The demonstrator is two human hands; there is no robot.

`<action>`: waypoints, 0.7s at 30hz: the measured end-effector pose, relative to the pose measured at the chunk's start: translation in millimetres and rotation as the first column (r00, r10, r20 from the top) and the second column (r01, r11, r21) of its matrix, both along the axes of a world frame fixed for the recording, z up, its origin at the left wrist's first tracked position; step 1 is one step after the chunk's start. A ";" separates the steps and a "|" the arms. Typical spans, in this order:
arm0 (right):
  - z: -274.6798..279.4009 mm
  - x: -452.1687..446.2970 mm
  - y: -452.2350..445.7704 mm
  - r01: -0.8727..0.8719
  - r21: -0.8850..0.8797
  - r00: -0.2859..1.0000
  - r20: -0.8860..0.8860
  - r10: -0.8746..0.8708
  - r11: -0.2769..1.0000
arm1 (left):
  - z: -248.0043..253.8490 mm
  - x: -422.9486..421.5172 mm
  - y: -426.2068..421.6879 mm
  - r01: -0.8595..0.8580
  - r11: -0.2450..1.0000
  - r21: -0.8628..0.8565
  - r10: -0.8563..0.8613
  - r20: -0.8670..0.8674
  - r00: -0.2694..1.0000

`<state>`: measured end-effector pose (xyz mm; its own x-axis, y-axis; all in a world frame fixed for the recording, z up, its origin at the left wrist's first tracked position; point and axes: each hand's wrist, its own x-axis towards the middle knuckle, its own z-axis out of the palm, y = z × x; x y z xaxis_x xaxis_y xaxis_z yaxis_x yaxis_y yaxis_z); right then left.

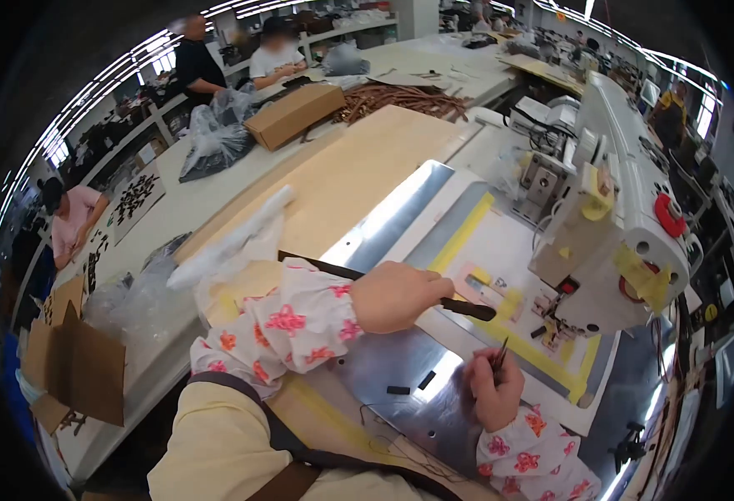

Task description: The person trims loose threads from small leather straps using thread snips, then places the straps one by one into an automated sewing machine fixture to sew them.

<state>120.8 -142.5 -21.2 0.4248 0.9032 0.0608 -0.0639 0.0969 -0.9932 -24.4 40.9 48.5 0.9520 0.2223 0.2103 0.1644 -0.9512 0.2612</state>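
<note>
Left hand is reaching over the metal plate, its fingers closing around a dark strap. The strap is running out on both sides of the fist: one end is lying across to the flowered sleeve, the rounded end is pointing toward the sewing machine and hanging over the edge of the yellow-taped sheet.

Right hand is hovering or resting low over the plate (cannot tell which from this angle), fingers pinching narrowly on a thin pointed tool, its tip angling up toward the sheet. The tool looks like tweezers, though the grip is hiding most of it.

Two small black pieces are lying on the shiny plate between the hands, near each other but apart. Loose dark thread is trailing near the plate's lower edge.

Beyond the left arm, crumpled clear plastic is lying beside a broad tan board. A closed cardboard box is sitting farther back, beside a heap of brown strips. An open carton is standing at far left. A co-worker in pink is leaning over the pale surface.
</note>
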 end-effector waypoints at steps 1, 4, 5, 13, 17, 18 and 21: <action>-2.4 3.8 3.6 0.032 0.036 0.998 -0.057 -0.030 0.999 | 0.1 -9.4 -6.9 0.010 0.989 -0.147 -0.010 0.000 1.000; 5.0 10.8 14.0 0.095 -0.027 0.995 -0.037 -0.096 0.995 | -16.2 -16.9 -18.8 0.057 0.898 -0.437 -0.061 0.006 0.998; 4.0 13.1 13.2 0.044 -0.098 0.999 0.010 -0.043 0.994 | -22.0 -15.2 -22.3 0.046 0.847 -0.529 -0.039 0.026 0.999; -3.4 15.9 12.1 -0.102 -0.179 0.995 -0.039 0.097 0.978 | -45.6 -12.8 -27.5 0.094 0.588 -0.803 -0.067 0.068 0.995; -5.1 16.9 12.3 -0.130 -0.166 0.991 -0.009 0.131 0.977 | -46.0 -9.7 -33.7 0.039 0.575 -0.817 -0.018 0.034 0.999; -5.8 17.1 11.9 -0.141 -0.154 0.990 -0.015 0.140 0.978 | -50.1 -8.8 -34.7 0.075 0.619 -0.782 -0.020 0.080 0.997; -3.5 16.8 11.0 -0.143 -0.173 0.990 -0.007 0.144 0.975 | -52.2 -7.4 -37.2 0.085 0.647 -0.758 -0.020 0.094 0.995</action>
